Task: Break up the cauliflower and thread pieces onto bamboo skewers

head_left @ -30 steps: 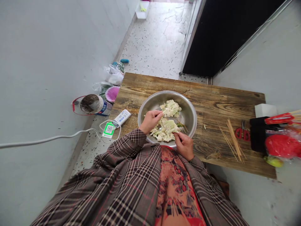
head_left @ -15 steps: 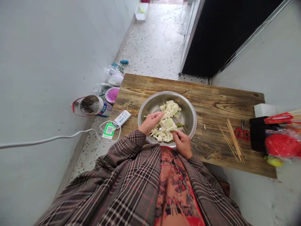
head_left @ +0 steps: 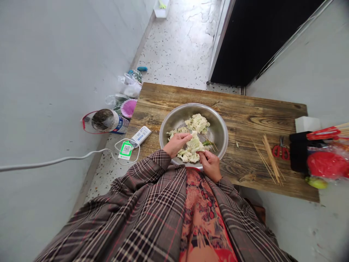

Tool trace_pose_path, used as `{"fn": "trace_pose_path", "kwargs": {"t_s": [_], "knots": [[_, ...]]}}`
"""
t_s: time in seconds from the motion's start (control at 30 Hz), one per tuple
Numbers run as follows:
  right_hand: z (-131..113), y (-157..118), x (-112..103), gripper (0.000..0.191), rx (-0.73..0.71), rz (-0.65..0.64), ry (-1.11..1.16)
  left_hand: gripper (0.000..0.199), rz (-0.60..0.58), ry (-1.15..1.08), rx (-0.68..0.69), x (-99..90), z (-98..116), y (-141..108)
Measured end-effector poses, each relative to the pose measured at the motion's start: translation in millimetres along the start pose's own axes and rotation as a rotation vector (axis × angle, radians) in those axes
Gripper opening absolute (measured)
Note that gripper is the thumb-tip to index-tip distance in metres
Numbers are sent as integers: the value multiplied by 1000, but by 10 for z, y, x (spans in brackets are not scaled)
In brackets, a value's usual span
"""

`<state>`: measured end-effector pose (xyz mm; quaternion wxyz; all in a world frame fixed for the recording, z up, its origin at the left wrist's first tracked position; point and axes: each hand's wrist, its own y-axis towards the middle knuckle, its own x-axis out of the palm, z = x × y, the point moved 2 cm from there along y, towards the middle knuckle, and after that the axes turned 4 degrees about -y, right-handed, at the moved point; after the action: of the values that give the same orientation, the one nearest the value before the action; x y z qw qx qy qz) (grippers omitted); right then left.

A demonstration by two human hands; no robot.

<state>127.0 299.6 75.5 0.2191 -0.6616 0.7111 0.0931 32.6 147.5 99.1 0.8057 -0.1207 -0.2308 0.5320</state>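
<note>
1. When looking down past the plaid jacket [head_left: 141,203], locate the right hand [head_left: 211,165], with thumb and fingers pinched on the lower end of a cauliflower piece [head_left: 195,145].
2. Locate the left hand [head_left: 174,145] slightly farther out, with thumb and fingertips brought together at the upper edge of the same piece; impossible to tell whether gripping or only touching.
3. Note the cauliflower piece between both hands, over the near half of a metal basin [head_left: 220,135]. Note also pale florets [head_left: 198,123] inside, toward the far side.
4. Observe the basin resting on a wooden table [head_left: 256,112]. To its right, identify loose skewers [head_left: 271,158], then red-handled scissors [head_left: 281,145] near a black container [head_left: 297,151].
5. At the table's left edge, identify a white device [head_left: 141,135] just beside a green-bordered card [head_left: 125,150].
6. Beyond, along the left wall, find a bucket [head_left: 116,123], a pink container [head_left: 128,108] and plastic bags [head_left: 132,89].
7. Farthest out, find a white tray [head_left: 161,12] on the floor [head_left: 180,54].
</note>
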Motion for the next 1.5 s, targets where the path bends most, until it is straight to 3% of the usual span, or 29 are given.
{"fn": "trace_pose_path", "kwargs": {"t_s": [0.23,0.37,0.63,0.8,0.97,1.1,1.23,1.37,1.5], "knots": [[83,136,67,35,120,-71,291,34,8,-245,-104,-26,-77,89],[207,184,118,38,216,-89,391,34,96,-336,-177,-181,-173,170],[455,201,64,36,80,3,1,22,388,-220,-154,-724,-374,235],[543,184,57,37,73,0,-82,23,419,-170,-160,-839,-431,266],[691,187,43,38,183,72,-11,23,458,-77,-97,-936,-457,344],[793,174,25,39,209,88,-45,19,467,144,-26,-1035,-512,426],[832,163,31,38,200,80,-63,15,392,604,110,-1053,-563,498],[838,162,35,37,197,82,-62,22,249,1108,196,-912,-593,551],[825,159,35,38,191,71,-65,19,201,1349,182,-744,-633,602]]}}
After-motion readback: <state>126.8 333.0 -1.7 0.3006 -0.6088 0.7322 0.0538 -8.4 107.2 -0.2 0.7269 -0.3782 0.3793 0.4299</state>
